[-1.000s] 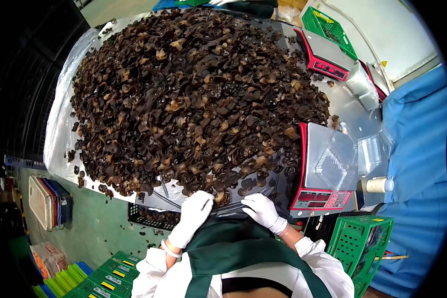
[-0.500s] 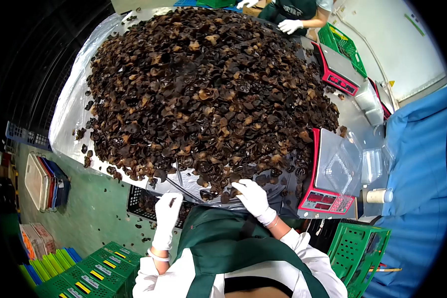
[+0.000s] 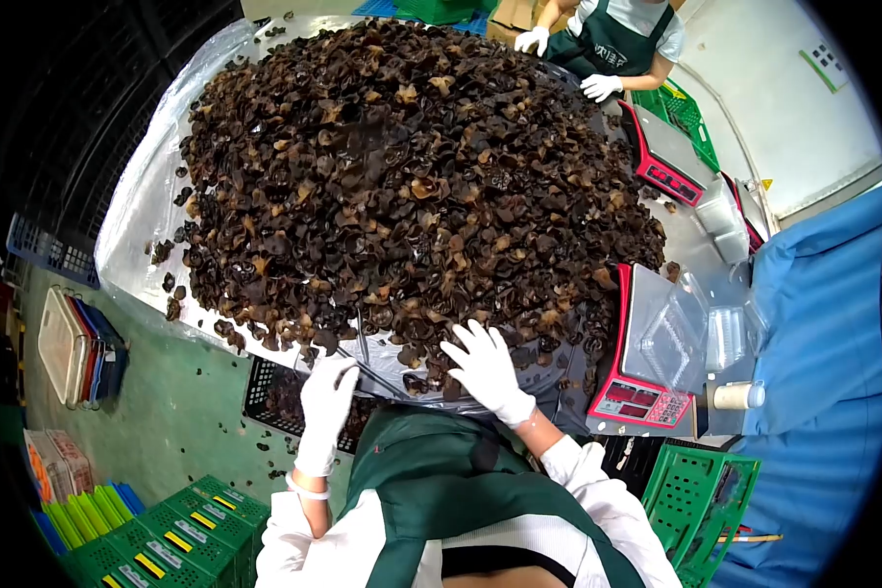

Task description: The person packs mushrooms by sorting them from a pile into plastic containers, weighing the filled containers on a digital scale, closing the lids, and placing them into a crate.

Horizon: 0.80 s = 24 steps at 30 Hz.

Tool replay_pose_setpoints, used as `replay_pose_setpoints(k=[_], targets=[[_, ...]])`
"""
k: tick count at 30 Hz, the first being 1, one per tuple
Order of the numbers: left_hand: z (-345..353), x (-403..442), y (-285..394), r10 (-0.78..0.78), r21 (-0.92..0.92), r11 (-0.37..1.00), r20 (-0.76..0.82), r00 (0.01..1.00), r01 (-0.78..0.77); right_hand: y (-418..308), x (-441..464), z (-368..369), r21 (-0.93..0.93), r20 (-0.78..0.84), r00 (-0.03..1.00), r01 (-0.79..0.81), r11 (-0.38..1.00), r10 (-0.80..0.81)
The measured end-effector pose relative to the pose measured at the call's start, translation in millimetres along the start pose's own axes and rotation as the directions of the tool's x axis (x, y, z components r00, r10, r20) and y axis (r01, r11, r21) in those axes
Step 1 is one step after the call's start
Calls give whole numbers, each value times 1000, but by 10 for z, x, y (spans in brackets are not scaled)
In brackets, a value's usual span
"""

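My left hand (image 3: 325, 404), in a white glove, is at the front edge of the table. Its fingers reach forward and look slightly apart, with nothing visible in them. Just beyond its fingertips lies a dark piece of wood ear mushroom (image 3: 325, 340). My right hand (image 3: 485, 374), also gloved in white, is spread over the near edge of the large heap of wood ear mushrooms (image 3: 412, 196). No piece shows in it, though its palm is hidden. Between the hands, loose pieces lie on the shiny plastic sheet (image 3: 382, 355).
A red scale (image 3: 612, 343) with clear plastic trays (image 3: 671, 328) stands to the right. Below the table edge sits a black crate (image 3: 263, 387) holding mushroom pieces. Green crates (image 3: 701, 505) flank me. Across the heap, a co-worker (image 3: 622, 44) in white gloves stands by another scale (image 3: 668, 157).
My right hand has opened from curled fingers to a wide spread and moved slightly forward. My left hand has shifted forward, its fingers straighter. The co-worker appears more fully in view.
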State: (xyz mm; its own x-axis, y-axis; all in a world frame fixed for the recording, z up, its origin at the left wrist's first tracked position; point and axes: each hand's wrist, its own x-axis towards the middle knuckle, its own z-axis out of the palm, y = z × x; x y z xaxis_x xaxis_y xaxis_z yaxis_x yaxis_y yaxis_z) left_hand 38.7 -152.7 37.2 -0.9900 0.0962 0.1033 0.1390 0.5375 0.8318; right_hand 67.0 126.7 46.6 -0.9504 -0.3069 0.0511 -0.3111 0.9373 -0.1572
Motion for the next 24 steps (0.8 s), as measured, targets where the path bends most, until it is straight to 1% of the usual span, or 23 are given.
replay_pose_setpoints(k=[1,2,4,5,6,8,10,11,12,13,14,15,16,17,18,19,20,21,22,24], targets=[[63,8,46,-10,-4,1000,34,999,10,86,-95,17,-34,-34,999,-9,999,8],[124,18,40,7,20,1000,68,998,-9,151,-201,15,18,-97,994,-46,999,47],[265,55,-1,45,11,999,120,992,-46,258,-406,-27,14,-140,986,-88,996,89],[332,82,-23,82,47,995,150,985,-90,288,-484,-45,26,-168,977,-125,992,128],[397,107,-36,149,94,982,160,976,-165,319,-555,-73,1,-164,974,-160,987,158],[551,198,-29,379,127,909,139,915,-396,237,-562,-187,-15,-213,955,-215,977,207],[622,265,75,402,170,870,299,866,-463,117,-418,-258,142,-239,957,-131,981,162],[685,282,118,386,209,860,328,862,-465,56,-319,-192,294,-239,956,-93,951,167],[733,293,142,369,250,848,356,859,-468,-48,-227,-149,257,-213,960,-125,958,183],[755,304,152,374,247,845,362,854,-475,-135,-68,-145,148,-196,973,-92,985,121],[770,321,162,363,251,849,362,859,-465,-173,34,-143,38,-171,984,-52,998,58],[776,334,165,349,258,853,362,864,-453,-138,36,-62,40,-176,983,-56,998,62],[768,332,144,353,260,850,366,861,-458,-68,36,108,105,-200,977,-60,993,80],[745,315,108,339,171,897,327,882,-408,-8,46,248,170,-223,970,-60,984,98],[734,297,76,318,77,932,287,904,-353,38,-13,366,305,-185,937,-232,924,296],[692,276,103,244,-5,968,251,937,-251,112,-70,270,289,-221,936,-206,935,275],[657,272,35,201,-53,980,261,944,-194,197,-143,134,272,-255,933,-183,945,254],[619,243,-19,145,-108,987,259,955,-120,260,-193,77,368,-249,914,-216,904,320],[537,229,6,88,-163,986,260,962,-46,349,-264,82,349,-284,910,-194,917,301],[352,186,58,-22,-222,972,238,971,77,499,-368,124,632,-208,897,-181,753,390]])
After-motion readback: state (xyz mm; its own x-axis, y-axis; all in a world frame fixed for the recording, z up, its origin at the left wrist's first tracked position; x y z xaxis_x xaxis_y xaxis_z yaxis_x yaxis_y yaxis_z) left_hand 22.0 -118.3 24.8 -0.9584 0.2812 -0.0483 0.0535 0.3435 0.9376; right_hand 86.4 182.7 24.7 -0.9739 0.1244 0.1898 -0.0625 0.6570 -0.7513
